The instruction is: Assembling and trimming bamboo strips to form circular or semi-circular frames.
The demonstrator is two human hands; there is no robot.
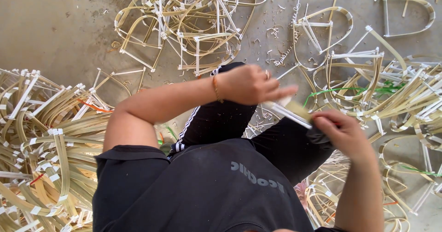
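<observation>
Right grip (338, 128) closes on one end of a pale strip (287, 111); its long axis runs up-left to the left grip (251, 84), fingers pinched there.

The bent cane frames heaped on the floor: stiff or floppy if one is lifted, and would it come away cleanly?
Probably springy-stiff: the bent cane frames keep their arch shape. Likely light, being thin strips. They interlock, so neighbours may snag and lift too.

pale yellow bamboo frames (193, 24), white-taped; black trousers (216, 117), white stripes.
</observation>
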